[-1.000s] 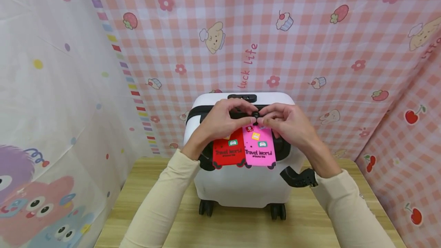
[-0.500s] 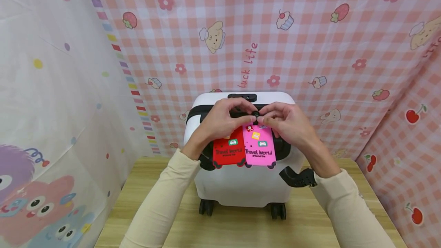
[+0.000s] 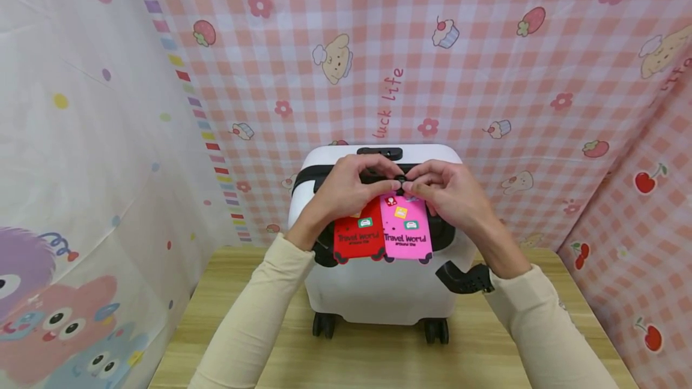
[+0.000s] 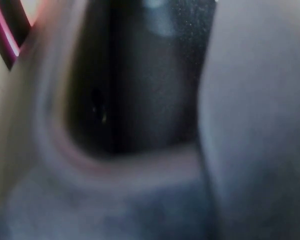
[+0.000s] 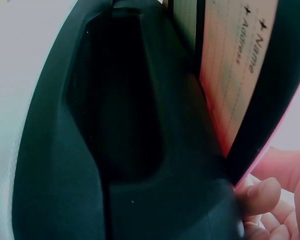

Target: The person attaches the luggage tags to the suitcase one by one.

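Observation:
A pink luggage tag (image 3: 406, 242) and a red luggage tag (image 3: 357, 244) hang side by side against the front of a white suitcase (image 3: 378, 293). Above the pink tag, my left hand (image 3: 346, 188) and right hand (image 3: 459, 197) meet from either side. Thumbs and fingertips of both pinch the small black strap (image 3: 400, 180) of that tag; how it is fastened is hidden. In the right wrist view, the pink tag's back shows a name-and-address card (image 5: 235, 75), with my right fingers (image 5: 262, 197) beside its edge. The left wrist view is blurred, mostly a dark recess.
The suitcase stands on black wheels (image 3: 437, 331) on a wood-grain table (image 3: 373, 365). A black lock panel (image 3: 380, 153) sits on its top. Pink checked cloth (image 3: 476, 77) hangs close behind. A black curved device (image 3: 465, 278) juts from my right wrist.
Both hands stay at the same spot on the strap. The black piece between the fingertips has shifted slightly; otherwise hands, tags and suitcase look still.

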### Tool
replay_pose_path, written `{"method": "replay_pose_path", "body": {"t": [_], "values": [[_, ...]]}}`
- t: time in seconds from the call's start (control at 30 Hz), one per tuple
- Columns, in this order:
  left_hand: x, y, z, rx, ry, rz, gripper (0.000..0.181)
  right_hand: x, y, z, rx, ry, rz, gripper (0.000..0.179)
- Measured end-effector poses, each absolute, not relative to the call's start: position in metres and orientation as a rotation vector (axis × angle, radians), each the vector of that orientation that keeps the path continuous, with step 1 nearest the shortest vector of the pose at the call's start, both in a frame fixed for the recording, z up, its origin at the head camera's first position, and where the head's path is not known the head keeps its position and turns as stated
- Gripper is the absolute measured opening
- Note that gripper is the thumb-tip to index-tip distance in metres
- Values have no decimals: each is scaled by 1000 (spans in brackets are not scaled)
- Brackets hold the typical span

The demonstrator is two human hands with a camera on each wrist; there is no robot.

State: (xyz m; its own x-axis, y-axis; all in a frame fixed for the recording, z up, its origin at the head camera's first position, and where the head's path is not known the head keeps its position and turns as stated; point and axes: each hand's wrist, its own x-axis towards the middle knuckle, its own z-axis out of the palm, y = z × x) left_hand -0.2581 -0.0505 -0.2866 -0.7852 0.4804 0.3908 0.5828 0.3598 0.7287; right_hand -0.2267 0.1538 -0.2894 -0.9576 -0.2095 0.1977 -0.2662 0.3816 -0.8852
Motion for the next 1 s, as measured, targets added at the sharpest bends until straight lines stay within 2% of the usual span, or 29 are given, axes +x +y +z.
{"method": "replay_pose_path", "body": {"t": [0.73, 1.0], "values": [[-257, -48, -286, -972, -2467, -1459, 16, -225, 153, -291, 433, -2497, 1648, 15], [-257, -49, -286, -993, -2453, -1342, 18, -224, 153, -293, 433, -2486, 1649, 18]]}}
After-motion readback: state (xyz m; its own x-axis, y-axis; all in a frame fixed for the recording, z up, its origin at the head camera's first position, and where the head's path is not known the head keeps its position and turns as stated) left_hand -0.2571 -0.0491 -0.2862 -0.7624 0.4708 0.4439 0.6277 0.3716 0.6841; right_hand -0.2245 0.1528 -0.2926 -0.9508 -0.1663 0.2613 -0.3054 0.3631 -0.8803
